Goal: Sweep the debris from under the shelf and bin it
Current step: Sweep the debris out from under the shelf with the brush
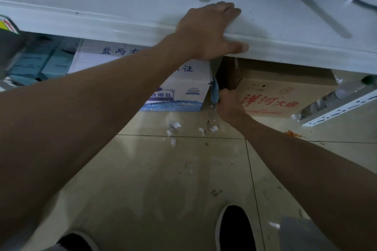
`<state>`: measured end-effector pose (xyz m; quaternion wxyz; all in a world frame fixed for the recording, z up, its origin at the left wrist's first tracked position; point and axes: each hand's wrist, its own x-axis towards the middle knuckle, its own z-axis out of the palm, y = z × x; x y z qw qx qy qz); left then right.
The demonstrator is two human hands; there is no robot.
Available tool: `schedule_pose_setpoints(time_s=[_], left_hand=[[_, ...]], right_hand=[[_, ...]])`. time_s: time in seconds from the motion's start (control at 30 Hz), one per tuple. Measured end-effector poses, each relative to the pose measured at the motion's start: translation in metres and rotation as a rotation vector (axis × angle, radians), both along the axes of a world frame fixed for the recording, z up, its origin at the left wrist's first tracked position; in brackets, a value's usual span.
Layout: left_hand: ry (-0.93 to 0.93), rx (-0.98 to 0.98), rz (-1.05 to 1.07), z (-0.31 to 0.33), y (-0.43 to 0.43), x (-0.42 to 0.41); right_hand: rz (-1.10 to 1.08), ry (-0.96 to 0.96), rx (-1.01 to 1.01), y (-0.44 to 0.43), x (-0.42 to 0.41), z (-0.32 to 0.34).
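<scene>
My left hand [210, 30] grips the front edge of the white shelf [102, 22], fingers on top and thumb under the lip. My right hand [229, 105] is low, closed around a blue handle [214, 92] that runs into the dark gap between two boxes under the shelf. The far end of the handle is hidden in the gap. White paper scraps [173, 127] and dark crumbs [211, 126] lie on the tiled floor just in front of the gap. Finer dark bits [216, 192] are scattered nearer my feet.
A white and blue salt carton [181, 91] sits left of the gap, a brown carton with red lettering [285, 96] right of it. A perforated metal rail [336, 108] lies at the right, orange crumbs [291, 133] beside it. My shoes [234, 228] stand on the tiles.
</scene>
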<state>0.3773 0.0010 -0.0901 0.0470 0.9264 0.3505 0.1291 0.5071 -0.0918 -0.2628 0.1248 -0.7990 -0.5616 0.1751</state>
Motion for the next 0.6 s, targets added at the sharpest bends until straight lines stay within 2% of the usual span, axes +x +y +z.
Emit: schedule_pose_setpoints(time_s=[0.17, 0.33, 0.6], left_hand=[[-0.011, 0.069, -0.013, -0.004, 0.002, 0.001], [0.006, 0.081, -0.013, -0.004, 0.004, 0.003], [0.02, 0.045, -0.003, 0.001, -0.001, 0.004]], right_hand=[[-0.061, -0.043, -0.053, 0.004, -0.005, -0.015], [-0.134, 0.028, -0.065, -0.016, 0.002, -0.035], [-0.14, 0.054, -0.136, -0.062, 0.01, -0.023]])
